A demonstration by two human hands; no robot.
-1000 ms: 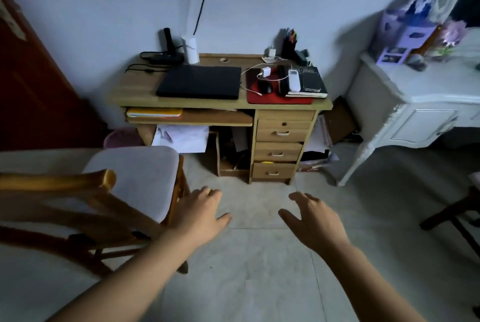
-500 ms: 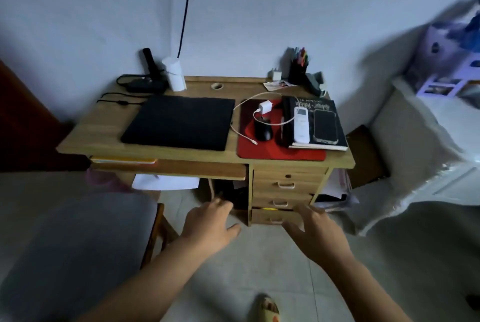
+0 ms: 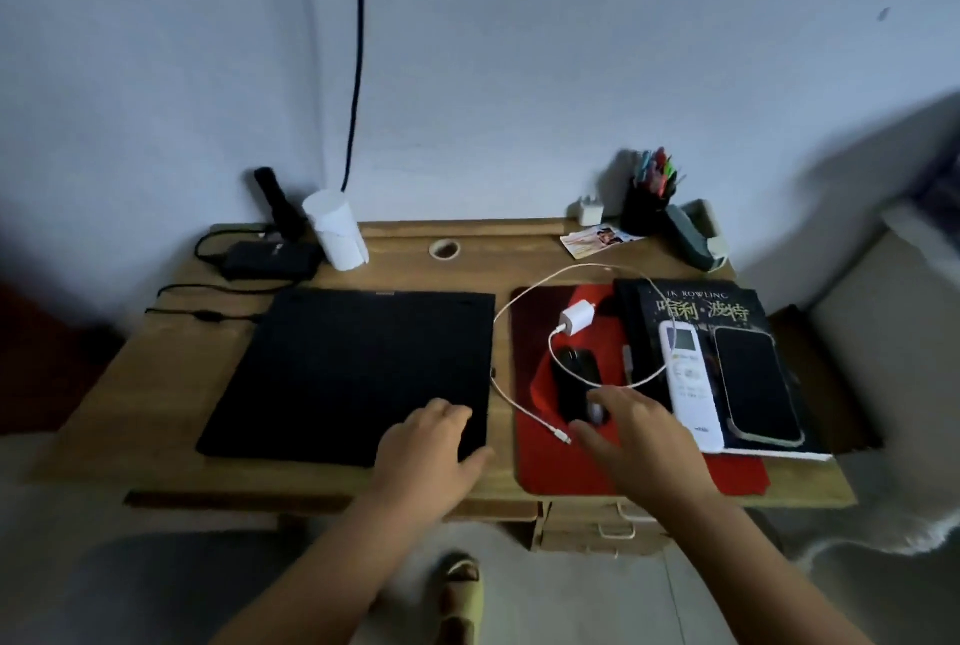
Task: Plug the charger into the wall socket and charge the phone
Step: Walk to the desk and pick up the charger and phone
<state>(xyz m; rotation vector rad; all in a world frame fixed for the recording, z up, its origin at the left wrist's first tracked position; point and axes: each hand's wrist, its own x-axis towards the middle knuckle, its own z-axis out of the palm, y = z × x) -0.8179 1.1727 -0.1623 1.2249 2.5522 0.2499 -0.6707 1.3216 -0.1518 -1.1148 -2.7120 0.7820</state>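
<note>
A white charger plug [image 3: 576, 317] lies on a red mat [image 3: 550, 462], with its white cable [image 3: 511, 311] looping across the desk to a free end [image 3: 562, 436]. A dark phone [image 3: 756, 383] rests face up on a black book [image 3: 701, 304], beside a white remote [image 3: 688, 379]. My right hand [image 3: 636, 436] hovers open over the mat, fingers spread just right of the cable's free end and over a black mouse [image 3: 577, 369]. My left hand [image 3: 431, 441] hangs open above the near right corner of a black laptop [image 3: 353, 369]. No wall socket shows clearly.
The wooden desk [image 3: 156, 384] stands against a pale wall. At the back are a black adapter with cords [image 3: 267, 259], a white cylinder [image 3: 335, 228], a small white plug [image 3: 591, 210] and a pen holder [image 3: 647, 200]. Drawers [image 3: 613, 530] sit below right.
The view has closed in on the desk. Both hands rose from the floor level in front of the drawers to over the desk top, the right one now by the cable end.
</note>
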